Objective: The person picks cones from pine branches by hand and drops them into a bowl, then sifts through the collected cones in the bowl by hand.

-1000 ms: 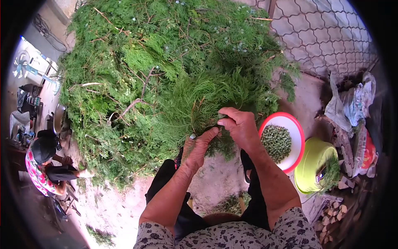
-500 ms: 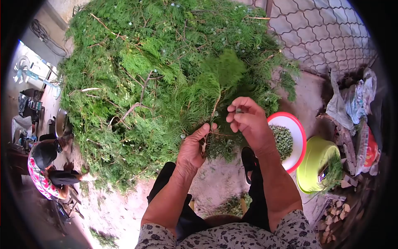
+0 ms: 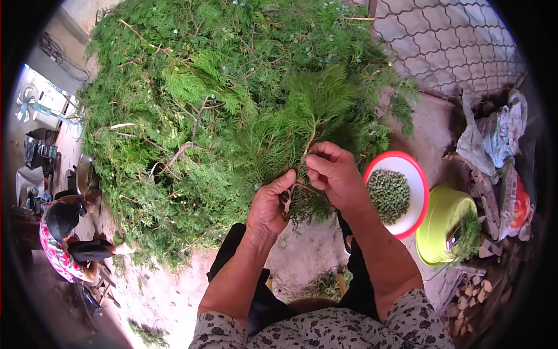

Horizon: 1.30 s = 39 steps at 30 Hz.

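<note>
My left hand (image 3: 272, 200) is closed around the woody lower stem of a leafy cypress branch (image 3: 319, 102). The branch's feathery green top points away from me over the pile. Beside that stem, my right hand (image 3: 334, 174) has its thumb and fingertips pinched together, touching or nearly touching the twig. What lies between those fingertips is hidden. Right of this hand, a white basin with a red rim (image 3: 423, 198) holds many small green cones (image 3: 388, 196).
A large heap of cypress branches (image 3: 174, 116) spreads ahead. To the right are a yellow-green tub (image 3: 433, 232), plastic sacks (image 3: 494, 134) and chopped wood (image 3: 471, 302). Wire mesh (image 3: 447, 41) stands at back right. Another person (image 3: 61, 232) sits at far left.
My right hand has moved left, in to the branch stem, from a spot nearer the basin where a small greenish thing showed in its fingers. My left hand keeps its hold.
</note>
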{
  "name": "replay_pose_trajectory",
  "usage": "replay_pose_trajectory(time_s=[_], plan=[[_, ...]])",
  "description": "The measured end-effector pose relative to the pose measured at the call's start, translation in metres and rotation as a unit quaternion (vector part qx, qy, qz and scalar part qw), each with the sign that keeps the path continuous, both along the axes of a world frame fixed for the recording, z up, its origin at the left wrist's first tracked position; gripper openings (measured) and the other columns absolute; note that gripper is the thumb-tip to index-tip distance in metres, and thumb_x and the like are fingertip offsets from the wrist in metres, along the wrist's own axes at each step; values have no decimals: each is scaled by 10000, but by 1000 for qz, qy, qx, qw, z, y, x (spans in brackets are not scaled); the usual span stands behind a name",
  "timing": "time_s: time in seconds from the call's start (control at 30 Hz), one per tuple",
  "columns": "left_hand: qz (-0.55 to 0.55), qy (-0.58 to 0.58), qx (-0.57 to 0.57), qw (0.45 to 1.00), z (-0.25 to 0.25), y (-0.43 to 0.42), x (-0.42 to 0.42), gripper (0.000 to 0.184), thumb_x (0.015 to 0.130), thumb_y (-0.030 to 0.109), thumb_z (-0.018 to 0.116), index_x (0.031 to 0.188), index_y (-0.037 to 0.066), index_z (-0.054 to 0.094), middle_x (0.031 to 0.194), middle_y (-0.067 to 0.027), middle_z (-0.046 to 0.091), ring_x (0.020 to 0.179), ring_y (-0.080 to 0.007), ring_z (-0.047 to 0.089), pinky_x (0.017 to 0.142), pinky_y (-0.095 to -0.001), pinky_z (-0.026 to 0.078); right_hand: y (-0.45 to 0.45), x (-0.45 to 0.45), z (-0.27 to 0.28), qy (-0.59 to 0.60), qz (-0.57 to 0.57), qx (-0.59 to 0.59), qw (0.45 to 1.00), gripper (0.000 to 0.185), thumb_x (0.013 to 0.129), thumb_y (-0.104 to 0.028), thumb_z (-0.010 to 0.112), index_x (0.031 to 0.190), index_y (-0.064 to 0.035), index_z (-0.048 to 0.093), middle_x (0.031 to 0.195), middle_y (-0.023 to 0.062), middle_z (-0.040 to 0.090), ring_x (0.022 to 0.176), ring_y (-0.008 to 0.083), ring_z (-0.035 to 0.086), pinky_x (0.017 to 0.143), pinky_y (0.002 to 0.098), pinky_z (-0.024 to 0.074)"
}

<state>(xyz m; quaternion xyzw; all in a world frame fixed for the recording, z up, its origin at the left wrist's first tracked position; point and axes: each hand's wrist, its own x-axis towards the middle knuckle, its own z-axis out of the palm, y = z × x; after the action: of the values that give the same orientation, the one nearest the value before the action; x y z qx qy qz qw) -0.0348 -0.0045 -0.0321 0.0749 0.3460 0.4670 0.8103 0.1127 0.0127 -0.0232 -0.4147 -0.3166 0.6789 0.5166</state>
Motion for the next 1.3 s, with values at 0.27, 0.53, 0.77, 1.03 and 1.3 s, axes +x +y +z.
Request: replay_pose_trajectory(time_s=[0.27,0.53,0.77,1.03,1.3], plan=[[8,12,1,1000,-1,2,-9,325,825,257,621,1033,13,563,885,-95,632,775,-216,604,738,-337,498,7,16,2,209,-34,-31,977,107,850,-106,584,929,-46,545,892,61,582,677,126,542,553,226,430],[51,49,111,991,1,8,-8,602,827,513,514,1220,57,484,1136,-90,579,1024,-193,530,920,-327,395,-4,17,31,-46,42,111,992,130,848,-74,545,962,-27,584,692,15,552,492,65,467,448,188,364],[29,24,164,986,6,9,-9,625,862,467,474,1234,-34,441,1202,-132,523,1109,-222,491,980,-336,362,-19,-31,22,-243,61,199,947,109,787,-33,614,887,11,614,776,47,622,704,93,566,647,238,461],[-87,437,236,864,-13,-8,-16,315,900,100,405,1204,31,451,1145,-175,527,1096,-273,484,942,-345,373,-17,-36,22,-260,-15,295,919,125,750,5,639,875,2,627,772,61,607,677,120,564,618,247,453],[-3,210,186,960,-30,-14,-5,338,852,81,462,1182,20,427,1089,-106,509,1020,-221,505,865,-327,419,-20,-39,22,-361,5,336,870,130,713,-2,668,833,17,621,747,91,611,652,143,573,601,256,456]])
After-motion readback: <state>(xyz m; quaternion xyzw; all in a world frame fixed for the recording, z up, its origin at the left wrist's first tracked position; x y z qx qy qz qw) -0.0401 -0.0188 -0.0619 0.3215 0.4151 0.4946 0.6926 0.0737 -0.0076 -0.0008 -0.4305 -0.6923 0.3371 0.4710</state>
